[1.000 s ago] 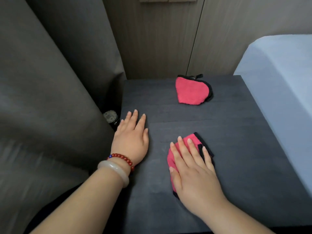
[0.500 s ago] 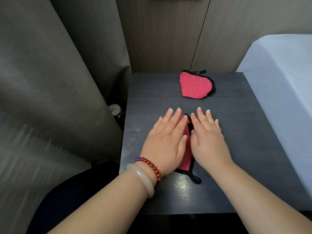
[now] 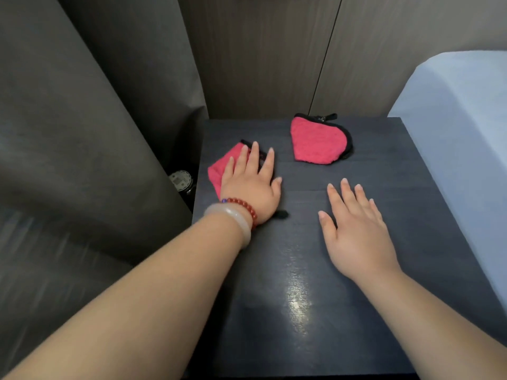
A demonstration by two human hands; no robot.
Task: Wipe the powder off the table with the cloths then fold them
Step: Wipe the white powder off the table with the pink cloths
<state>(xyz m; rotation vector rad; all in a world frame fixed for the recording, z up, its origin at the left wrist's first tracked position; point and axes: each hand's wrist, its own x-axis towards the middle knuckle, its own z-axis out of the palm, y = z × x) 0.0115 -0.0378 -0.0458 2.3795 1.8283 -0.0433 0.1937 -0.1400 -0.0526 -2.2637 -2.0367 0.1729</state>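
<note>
Pressing one cloth point(image 3: 219, 171) flat near the left edge of the tabletop point(image 3: 411, 201), the left hand point(image 3: 252, 185) lies open-fingered; the right hand point(image 3: 356, 229) (flat, holding nothing) rests nearer the folded cloth point(image 3: 315, 142) ahead.

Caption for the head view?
Left hand presses a pink black-edged cloth on the dark table; right hand open, empty.

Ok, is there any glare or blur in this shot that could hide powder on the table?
Head view: a bright glare patch lies on the table near its front edge; the curtain at lower left is streaked with motion blur; the left hand and right hand look sharp.
</note>
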